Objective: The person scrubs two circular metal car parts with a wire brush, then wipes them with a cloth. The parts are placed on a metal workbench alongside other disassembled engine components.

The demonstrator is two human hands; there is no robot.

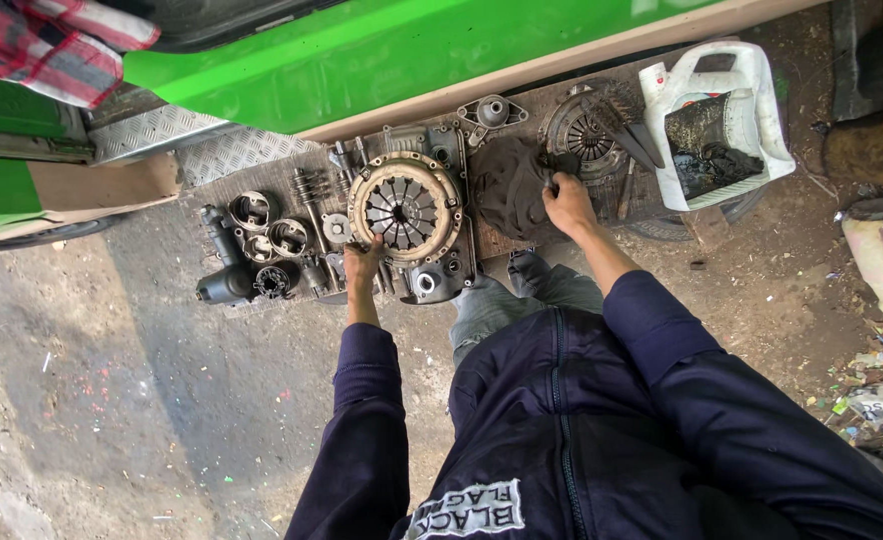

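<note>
Clutch disc [405, 208], centre of the frame, flat on a board [502, 245] of engine parts, steadied at its lower-left rim by the left hand [362, 262], fingers curled; right hand [565, 196] bunches a dark rag [510, 185] beside the pressure plate [587, 135], upper right.

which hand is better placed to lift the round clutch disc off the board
Left, probably. The left hand already touches the lower left rim of the clutch disc. The right hand is off to the side, gripping a dark rag.
</note>
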